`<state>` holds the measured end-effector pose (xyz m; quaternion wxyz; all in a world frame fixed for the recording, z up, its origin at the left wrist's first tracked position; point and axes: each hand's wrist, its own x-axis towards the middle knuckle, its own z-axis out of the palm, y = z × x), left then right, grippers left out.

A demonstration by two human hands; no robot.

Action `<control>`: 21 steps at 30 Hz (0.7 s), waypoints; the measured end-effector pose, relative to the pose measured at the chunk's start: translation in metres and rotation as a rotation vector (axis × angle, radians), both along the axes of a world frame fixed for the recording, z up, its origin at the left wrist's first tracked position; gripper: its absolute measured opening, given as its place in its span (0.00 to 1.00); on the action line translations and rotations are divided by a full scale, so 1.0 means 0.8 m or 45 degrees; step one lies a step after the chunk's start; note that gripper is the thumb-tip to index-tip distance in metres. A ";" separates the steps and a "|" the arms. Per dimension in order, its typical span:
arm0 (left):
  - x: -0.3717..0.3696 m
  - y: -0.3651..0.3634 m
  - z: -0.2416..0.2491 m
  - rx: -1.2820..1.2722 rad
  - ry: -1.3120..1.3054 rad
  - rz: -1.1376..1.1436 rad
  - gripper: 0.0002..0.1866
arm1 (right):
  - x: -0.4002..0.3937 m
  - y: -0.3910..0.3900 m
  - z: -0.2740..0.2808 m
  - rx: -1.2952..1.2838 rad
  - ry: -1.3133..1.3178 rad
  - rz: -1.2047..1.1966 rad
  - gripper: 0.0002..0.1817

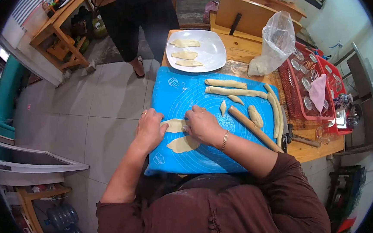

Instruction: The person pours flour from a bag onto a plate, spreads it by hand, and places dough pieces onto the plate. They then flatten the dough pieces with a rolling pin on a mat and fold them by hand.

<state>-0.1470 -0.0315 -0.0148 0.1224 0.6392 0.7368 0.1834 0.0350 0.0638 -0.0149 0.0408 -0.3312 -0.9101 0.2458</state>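
Note:
A flattened piece of dough [175, 125] lies between my hands on the blue baking mat [180, 88]. My left hand [149, 128] pinches its left end; my right hand [202, 125] has closed fingers on its right end and partly hides it. Just below is a second flat dough piece [182, 145], its right tip near my right wrist. To the right a wooden rolling pin [250, 126] lies slanted beside a dough lump [255, 116]. Dough ropes [236, 91] stretch along the mat's far and right sides, with small cut dough pieces [223, 108] near them.
A white plate [213, 49] with three flat dough strips stands beyond the mat. Right of it are a plastic bag [276, 38] of flour-like powder and a red basket [290, 79] of glasses. A knife [286, 129] lies by the mat. Another person [141, 24] stands beyond the table.

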 end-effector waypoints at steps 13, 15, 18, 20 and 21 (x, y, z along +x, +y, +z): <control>-0.002 0.011 -0.007 -0.166 -0.235 0.119 0.09 | -0.006 -0.001 -0.006 -0.173 -0.020 -0.254 0.10; -0.006 0.012 -0.007 -0.018 -0.041 -0.018 0.09 | -0.007 0.002 -0.007 -0.176 0.010 -0.236 0.10; -0.008 0.013 0.002 -0.044 -0.210 -0.066 0.09 | -0.008 0.010 -0.015 -0.209 0.125 -0.192 0.08; -0.009 0.012 0.016 -0.134 -0.375 -0.036 0.09 | -0.007 0.019 -0.023 -0.239 0.207 -0.165 0.07; -0.008 0.012 0.023 -0.223 -0.540 -0.004 0.08 | -0.008 0.024 -0.025 -0.460 0.300 -0.183 0.08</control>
